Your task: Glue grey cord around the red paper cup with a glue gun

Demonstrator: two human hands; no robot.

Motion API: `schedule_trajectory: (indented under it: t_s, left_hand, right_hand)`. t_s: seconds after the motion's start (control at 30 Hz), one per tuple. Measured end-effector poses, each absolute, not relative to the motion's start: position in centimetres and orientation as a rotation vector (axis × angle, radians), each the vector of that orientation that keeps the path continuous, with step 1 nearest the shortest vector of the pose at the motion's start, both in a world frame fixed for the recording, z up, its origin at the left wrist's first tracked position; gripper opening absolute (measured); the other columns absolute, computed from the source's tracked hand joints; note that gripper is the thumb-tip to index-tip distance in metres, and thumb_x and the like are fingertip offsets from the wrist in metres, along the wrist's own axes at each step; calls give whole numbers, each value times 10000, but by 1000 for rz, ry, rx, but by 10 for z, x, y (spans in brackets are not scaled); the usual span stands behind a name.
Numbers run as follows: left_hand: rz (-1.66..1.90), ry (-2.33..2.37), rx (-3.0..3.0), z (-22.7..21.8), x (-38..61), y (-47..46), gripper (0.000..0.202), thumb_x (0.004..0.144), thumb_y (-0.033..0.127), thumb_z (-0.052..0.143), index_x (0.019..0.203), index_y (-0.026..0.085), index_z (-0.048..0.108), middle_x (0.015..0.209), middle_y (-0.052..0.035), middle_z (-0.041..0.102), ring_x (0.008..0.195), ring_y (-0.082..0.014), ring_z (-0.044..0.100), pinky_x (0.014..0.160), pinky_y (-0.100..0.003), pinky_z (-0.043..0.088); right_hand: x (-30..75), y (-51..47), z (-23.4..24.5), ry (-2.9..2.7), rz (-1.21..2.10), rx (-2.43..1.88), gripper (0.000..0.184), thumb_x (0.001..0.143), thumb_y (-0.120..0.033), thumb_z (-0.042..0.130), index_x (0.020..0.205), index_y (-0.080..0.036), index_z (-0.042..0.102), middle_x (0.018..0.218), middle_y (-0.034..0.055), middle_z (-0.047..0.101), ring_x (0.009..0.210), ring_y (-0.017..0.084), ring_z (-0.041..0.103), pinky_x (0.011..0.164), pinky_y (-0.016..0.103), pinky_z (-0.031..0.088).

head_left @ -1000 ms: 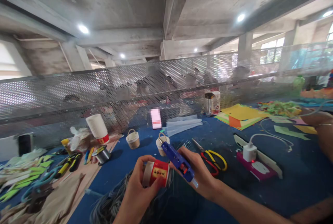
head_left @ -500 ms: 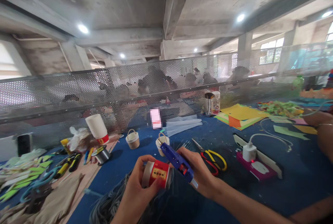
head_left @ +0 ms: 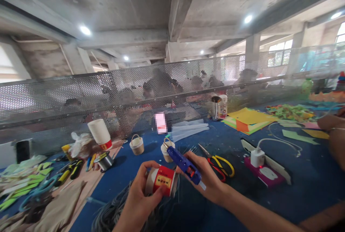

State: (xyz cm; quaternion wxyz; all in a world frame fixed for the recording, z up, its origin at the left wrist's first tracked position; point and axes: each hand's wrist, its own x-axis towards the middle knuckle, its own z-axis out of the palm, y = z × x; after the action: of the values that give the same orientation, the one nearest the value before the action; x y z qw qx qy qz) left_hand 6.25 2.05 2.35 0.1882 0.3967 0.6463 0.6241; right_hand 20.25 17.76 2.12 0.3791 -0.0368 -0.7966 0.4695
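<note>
My left hand (head_left: 140,199) is closed round a small paper cup with a red label (head_left: 161,181), held on its side low in the middle of the view. My right hand (head_left: 208,180) grips a blue glue gun (head_left: 183,165), nozzle pointing up and left, just right of the cup. A bundle of grey cord (head_left: 113,214) lies under my left hand on the blue tabletop (head_left: 309,189).
Yellow and red scissors (head_left: 219,163) lie right of my hand. Two small woven baskets (head_left: 137,144) stand behind. A charger on a power strip (head_left: 265,162), coloured paper sheets (head_left: 249,119), a stack of paper cups (head_left: 100,133) and pliers (head_left: 68,171) surround. A perforated metal screen (head_left: 81,99) backs the table; another person's arm (head_left: 335,131) is at right.
Both hands have shifted slightly, with the cup and glue gun held the same way. The view has drifted a little.
</note>
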Motion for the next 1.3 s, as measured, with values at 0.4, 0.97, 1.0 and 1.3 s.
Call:
schedule_trajectory:
  t_s: [0.4,0.97,1.0,1.3]
  left_hand:
    - [1727,1816,1095,31,65,19,477,706,321,744,1048,257,418,631,100,558,472,-70,405,451,-156,302]
    - [1807,1772,1092,25,61,21,492,702,375,772,1043,247,442,623,92,570,472,-65,416,471,-158,309]
    - [1818,1750,1099,25,61,21,501,699,381,776,1046,245,440,634,89,576,480,-64,418,477,-158,312]
    - [1888,1763,1053,29,60,20,552,689,403,801,1072,247,436,725,53,654,563,-107,538,545,-195,429]
  right_hand:
    - [203,177,25,-1954,1407,-80,206,840,-364,730,866,-194,618,762,-4,618,730,162,570,710,257,495]
    - [178,176,-9,-1582,1656,-203,347,706,-483,822,864,-228,648,815,25,672,781,200,635,762,338,547]
    - [175,177,-10,-1555,1651,-218,340,711,-480,818,849,-226,640,809,22,667,750,186,623,725,318,542]
    - [178,174,16,-1618,1769,-335,364,632,-397,870,753,-195,592,698,-28,597,522,101,470,459,225,424]
